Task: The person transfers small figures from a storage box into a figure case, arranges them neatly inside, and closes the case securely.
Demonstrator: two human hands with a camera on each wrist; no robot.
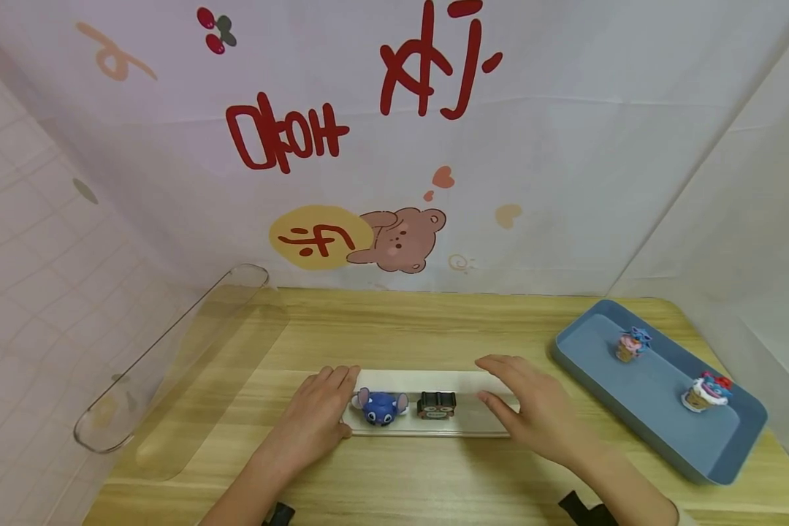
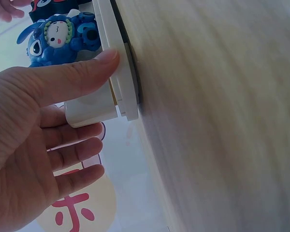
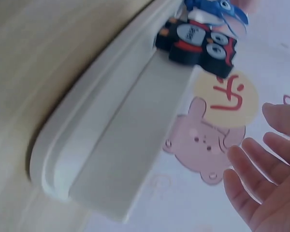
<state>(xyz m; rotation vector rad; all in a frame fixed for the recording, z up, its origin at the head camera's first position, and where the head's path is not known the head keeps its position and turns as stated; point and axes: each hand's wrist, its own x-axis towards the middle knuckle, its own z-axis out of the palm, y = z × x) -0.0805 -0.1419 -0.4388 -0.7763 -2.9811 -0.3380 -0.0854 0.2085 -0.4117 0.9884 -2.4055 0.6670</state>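
A long white display stand (image 1: pixel 476 418) with a stepped base lies on the table. On it sit a blue big-eared figure (image 1: pixel 379 407) and, to its right, a black owl figure (image 1: pixel 436 405). My left hand (image 1: pixel 321 410) grips the stand's left end. In the left wrist view its thumb (image 2: pixel 82 77) presses the front edge, near the blue figure, and the fingers lie on the far side. My right hand (image 1: pixel 532 409) hovers by the right end, fingers spread, holding nothing. The right wrist view shows a gap between that hand and the stand.
A blue-grey tray (image 1: pixel 657 413) at the right holds two small cone-shaped figures, one pink (image 1: pixel 631 345) and one red-topped (image 1: pixel 705 392). A long clear plastic cover (image 1: pixel 204 365) stands at the left. Printed white cloth (image 1: pixel 552 168) hangs behind the table.
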